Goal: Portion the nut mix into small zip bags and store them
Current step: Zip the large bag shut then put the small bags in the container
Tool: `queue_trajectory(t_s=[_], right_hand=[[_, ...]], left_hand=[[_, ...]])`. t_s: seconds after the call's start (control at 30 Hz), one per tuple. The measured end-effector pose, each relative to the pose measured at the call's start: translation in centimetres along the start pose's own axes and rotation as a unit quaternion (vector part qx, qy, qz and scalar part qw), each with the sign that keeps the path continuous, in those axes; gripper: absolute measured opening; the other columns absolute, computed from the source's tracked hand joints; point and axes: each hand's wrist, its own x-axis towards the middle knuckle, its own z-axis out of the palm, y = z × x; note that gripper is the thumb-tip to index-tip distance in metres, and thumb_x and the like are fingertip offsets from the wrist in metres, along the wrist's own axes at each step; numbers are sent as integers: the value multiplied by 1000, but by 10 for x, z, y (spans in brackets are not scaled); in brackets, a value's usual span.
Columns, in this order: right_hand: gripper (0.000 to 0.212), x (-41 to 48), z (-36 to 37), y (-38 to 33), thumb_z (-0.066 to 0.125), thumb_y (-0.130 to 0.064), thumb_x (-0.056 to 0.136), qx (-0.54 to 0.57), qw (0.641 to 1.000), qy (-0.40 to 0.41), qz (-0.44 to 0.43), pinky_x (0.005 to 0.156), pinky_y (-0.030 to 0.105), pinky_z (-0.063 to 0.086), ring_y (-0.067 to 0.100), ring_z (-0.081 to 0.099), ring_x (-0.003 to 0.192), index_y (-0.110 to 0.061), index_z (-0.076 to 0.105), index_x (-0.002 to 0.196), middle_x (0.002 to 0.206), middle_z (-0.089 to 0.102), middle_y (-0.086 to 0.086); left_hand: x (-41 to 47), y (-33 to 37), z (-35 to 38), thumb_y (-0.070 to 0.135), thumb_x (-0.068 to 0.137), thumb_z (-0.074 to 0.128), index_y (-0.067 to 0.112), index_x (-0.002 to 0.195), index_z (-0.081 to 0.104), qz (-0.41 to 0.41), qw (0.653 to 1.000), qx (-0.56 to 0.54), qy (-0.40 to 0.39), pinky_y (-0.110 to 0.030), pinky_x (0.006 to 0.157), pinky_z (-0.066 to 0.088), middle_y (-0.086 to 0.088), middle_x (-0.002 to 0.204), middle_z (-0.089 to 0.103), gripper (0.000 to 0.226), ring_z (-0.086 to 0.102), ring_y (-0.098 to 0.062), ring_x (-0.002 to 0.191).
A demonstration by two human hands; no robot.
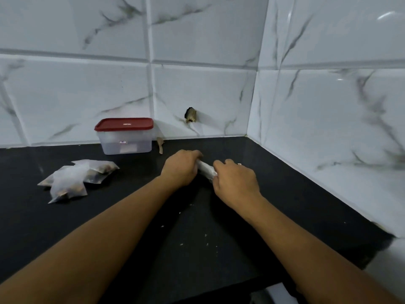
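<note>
Both my hands grip one small translucent zip bag (206, 170) low over the black countertop (285, 205). My left hand (180, 166) holds its left end, my right hand (235, 179) its right end; most of the bag is hidden between them, so its contents cannot be seen. To the left lies a pile of several filled zip bags (76, 178) with brown nuts showing through. Behind them, against the wall, stands a clear plastic container with a red lid (124, 136), lid on.
White marble-look tiled walls (328, 128) close the counter at the back and right, forming a corner. A small brown scrap (160, 144) lies beside the container. White crumbs (192, 235) dot the counter near me. A dark hole (190, 115) marks the back wall.
</note>
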Motion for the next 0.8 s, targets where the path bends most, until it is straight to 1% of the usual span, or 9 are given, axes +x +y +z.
queue_trajectory(t_s=[0.1, 0.17, 0.27, 0.37, 0.43, 0.53, 0.67, 0.73, 0.8], right_hand=[[26, 5, 6, -2, 53, -36, 102, -22, 1000, 1, 11, 70, 34, 38, 27, 60, 106, -21, 57, 123, 119, 61, 5], [29, 9, 9, 0, 55, -35, 101, -37, 999, 4, 16, 76, 36, 40, 28, 56, 111, -19, 60, 124, 123, 59, 6], [31, 11, 10, 4, 56, -33, 99, -47, 999, 1, 20, 86, 38, 44, 28, 54, 113, -16, 63, 124, 126, 56, 8], [34, 15, 5, 6, 55, -42, 99, -19, 999, -22, 37, 86, 40, 46, 29, 57, 110, -18, 65, 120, 121, 58, 6], [39, 23, -4, 7, 57, -50, 96, 24, 998, -23, 61, 88, 41, 49, 30, 58, 110, -20, 65, 119, 119, 59, 5], [43, 43, -14, 4, 58, -57, 95, 81, 993, -8, 82, 91, 42, 51, 29, 58, 113, -22, 62, 120, 122, 58, 4], [40, 78, -13, -18, 59, -57, 95, 117, 990, -34, 77, 93, 42, 52, 26, 58, 114, -24, 63, 117, 123, 60, 1], [40, 102, -6, -34, 61, -57, 94, 138, 987, -50, 63, 92, 42, 52, 24, 59, 113, -25, 62, 119, 124, 61, 0], [44, 127, 2, -54, 63, -54, 95, 192, 978, -63, 45, 93, 40, 53, 22, 60, 113, -22, 62, 125, 126, 63, 2]], left_hand=[[9, -4, 16, 29, 105, 42, 21, 123, 67, 0, 998, -52, -30, -43, 97, 51, -4, 123, 68, 32, 63, -23, 113], [19, -8, 22, 26, 105, 42, 19, 124, 67, 17, 996, -80, -44, -40, 100, 49, -4, 125, 68, 33, 62, -21, 115], [24, -9, 22, 22, 106, 42, 19, 131, 64, 44, 992, -102, -66, -38, 106, 44, -3, 132, 64, 34, 57, -20, 124], [21, -16, 13, 20, 107, 45, 20, 146, 53, 69, 988, -116, -80, -41, 117, 35, -4, 146, 56, 41, 46, -20, 139], [21, -24, -1, 20, 106, 46, 19, 150, 49, 73, 987, -135, -49, -44, 119, 34, -5, 150, 53, 44, 43, -20, 142], [20, -43, -25, 18, 106, 48, 15, 148, 51, 69, 988, -141, -13, -44, 118, 36, -8, 149, 54, 42, 47, -23, 140], [14, -84, -57, 22, 106, 50, 15, 144, 54, 29, 993, -111, 2, -38, 113, 39, -8, 145, 55, 39, 51, -24, 134], [9, -112, -72, 27, 105, 52, 20, 141, 56, -1, 995, -103, 19, -40, 112, 41, -5, 144, 56, 37, 51, -22, 132], [2, -144, -84, 29, 104, 54, 22, 140, 57, -34, 995, -84, 45, -41, 111, 42, -5, 143, 56, 37, 51, -23, 132]])
